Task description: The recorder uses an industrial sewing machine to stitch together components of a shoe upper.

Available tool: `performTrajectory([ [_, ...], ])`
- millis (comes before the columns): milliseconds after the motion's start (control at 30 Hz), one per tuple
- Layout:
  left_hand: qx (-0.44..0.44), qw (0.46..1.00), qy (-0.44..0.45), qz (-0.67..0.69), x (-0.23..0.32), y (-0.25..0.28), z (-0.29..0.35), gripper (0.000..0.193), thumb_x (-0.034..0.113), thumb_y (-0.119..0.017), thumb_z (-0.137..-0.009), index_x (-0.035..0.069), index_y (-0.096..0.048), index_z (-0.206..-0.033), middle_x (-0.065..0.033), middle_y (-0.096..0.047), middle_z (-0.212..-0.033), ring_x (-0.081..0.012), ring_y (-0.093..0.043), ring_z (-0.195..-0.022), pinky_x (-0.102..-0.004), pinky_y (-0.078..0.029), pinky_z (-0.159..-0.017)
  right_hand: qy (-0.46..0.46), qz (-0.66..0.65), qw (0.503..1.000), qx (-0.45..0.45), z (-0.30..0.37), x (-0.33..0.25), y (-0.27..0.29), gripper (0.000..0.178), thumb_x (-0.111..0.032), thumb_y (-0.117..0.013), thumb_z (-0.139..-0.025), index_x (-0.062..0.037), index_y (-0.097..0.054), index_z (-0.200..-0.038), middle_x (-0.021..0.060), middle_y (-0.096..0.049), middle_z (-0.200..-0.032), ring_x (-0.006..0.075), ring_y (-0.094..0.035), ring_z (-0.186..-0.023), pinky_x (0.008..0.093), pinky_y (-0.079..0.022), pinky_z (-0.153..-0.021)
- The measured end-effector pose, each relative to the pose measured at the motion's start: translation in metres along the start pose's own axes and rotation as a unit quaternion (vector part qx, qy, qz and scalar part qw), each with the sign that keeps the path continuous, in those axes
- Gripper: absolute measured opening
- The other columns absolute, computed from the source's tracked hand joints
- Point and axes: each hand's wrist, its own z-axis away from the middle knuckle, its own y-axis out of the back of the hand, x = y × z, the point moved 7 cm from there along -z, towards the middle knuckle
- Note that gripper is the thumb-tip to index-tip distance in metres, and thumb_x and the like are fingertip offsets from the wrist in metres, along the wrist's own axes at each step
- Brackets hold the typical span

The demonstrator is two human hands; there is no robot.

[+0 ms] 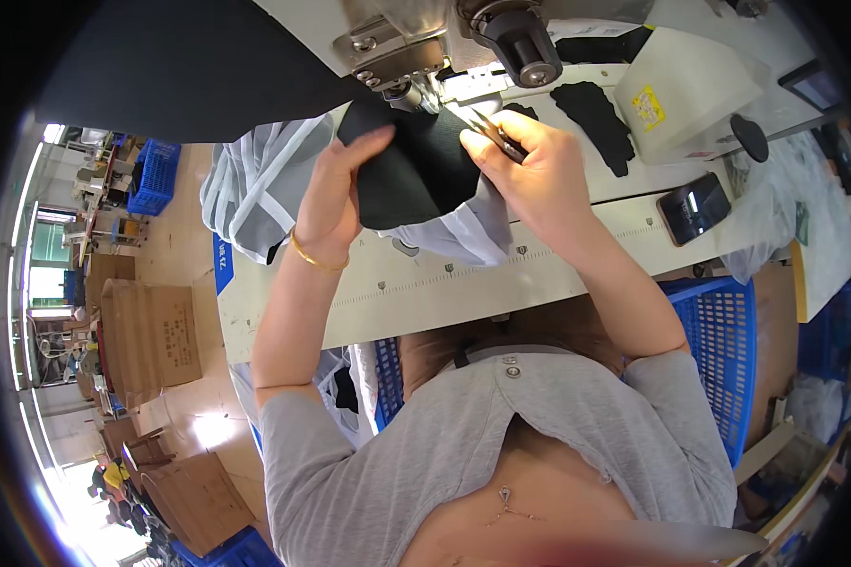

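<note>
Left hand (336, 184): closed on the left edge of the black fabric piece (411, 175), thumb on top, fingers largely hidden; this grip probably steadies and guides the cloth.
Right hand (537, 165): pinched on a slim dark tool, apparently tweezers (508, 142), tips directed toward the presser foot (424, 99); the tool likely keeps the fingertips clear of the needle area.
Workpiece position: black fabric piece at the presser foot, its near part spread between the hands; light grey cloth (463, 231) shows below its near edge.
Arm pose: both forearms reach forward and converge at the machine head (416, 38); elbows bent, the right one set wider.
Table (350, 317), left: pale strip-edged pieces (260, 180) in a heap, presumably within easy reach.
Table, right: black cut piece (593, 123); phone (695, 208) near the edge.
Below table, right: blue basket (723, 354).
</note>
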Motion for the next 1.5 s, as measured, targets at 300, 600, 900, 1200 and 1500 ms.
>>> performTrajectory([
  [300, 0.054, 0.957, -0.136, -0.25, 0.021, -0.027, 0.057, 0.058, -0.012, -0.067, -0.078, -0.001, -0.043, -0.129, -0.0124, -0.066, -0.111, -0.0165, -0.065, -0.101, -0.0286, -0.053, -0.087, 0.203, 0.079, 0.976, -0.003, 0.046, -0.02, -0.013, 0.079, -0.017, -0.086, -0.063, -0.0093, -0.05, -0.132, 0.006, -0.053, -0.082, 0.0176, -0.056, -0.066, 0.031, -0.048, -0.055],
  [600, -0.02, 0.944, -0.025, -0.328, -0.019, -0.022, 0.061, 0.047, -0.012, -0.059, -0.072, -0.003, -0.051, -0.117, -0.0077, -0.067, -0.097, -0.0082, -0.062, -0.089, -0.0237, -0.05, -0.079, -0.366, -0.324, 0.87, -0.062, 0.13, 0.101, 0.001, 0.015, -0.013, -0.067, -0.092, -0.001, -0.066, -0.1, -0.0012, -0.063, -0.079, 0.0045, -0.054, -0.064, 0.022, -0.044, -0.056],
  [900, -0.082, 0.836, -0.094, -0.534, -0.045, -0.078, 0.061, 0.044, -0.004, -0.061, -0.065, 0.001, -0.056, -0.109, -0.0152, -0.06, -0.083, -0.027, -0.061, -0.074, -0.0324, -0.048, -0.068, -0.066, -0.075, 0.982, -0.158, 0.068, 0.015, 0.004, 0.03, -0.018, -0.072, -0.087, -0.0013, -0.064, -0.11, 0.006, -0.066, -0.089, 0.0142, -0.056, -0.066, 0.0293, -0.047, -0.063],
  [1200, -0.027, 0.972, 0.074, -0.22, -0.08, -0.028, 0.088, 0.012, 0.008, -0.062, -0.094, -0.003, -0.065, -0.098, -0.001, -0.067, -0.086, -0.0043, -0.057, -0.079, -0.0218, -0.047, -0.07, -0.02, -0.08, 0.992, -0.098, 0.08, 0.043, -0.014, 0.023, -0.019, -0.07, -0.089, 0.0007, -0.059, -0.085, 0.0091, -0.057, -0.07, 0.0189, -0.052, -0.063, 0.0304, -0.043, -0.06],
  [1500, 0.204, 0.829, -0.22, -0.472, -0.056, -0.025, 0.086, 0.017, 0.015, -0.06, -0.096, 0.0, -0.062, -0.09, -0.008, -0.05, -0.063, -0.0123, -0.043, -0.059, -0.0281, -0.039, -0.056, -0.091, -0.123, 0.986, -0.069, 0.087, 0.093, -0.024, 0.025, -0.024, -0.064, -0.095, 0.0007, -0.062, -0.091, 0.0049, -0.057, -0.071, 0.0108, -0.053, -0.068, 0.0276, -0.045, -0.063],
])
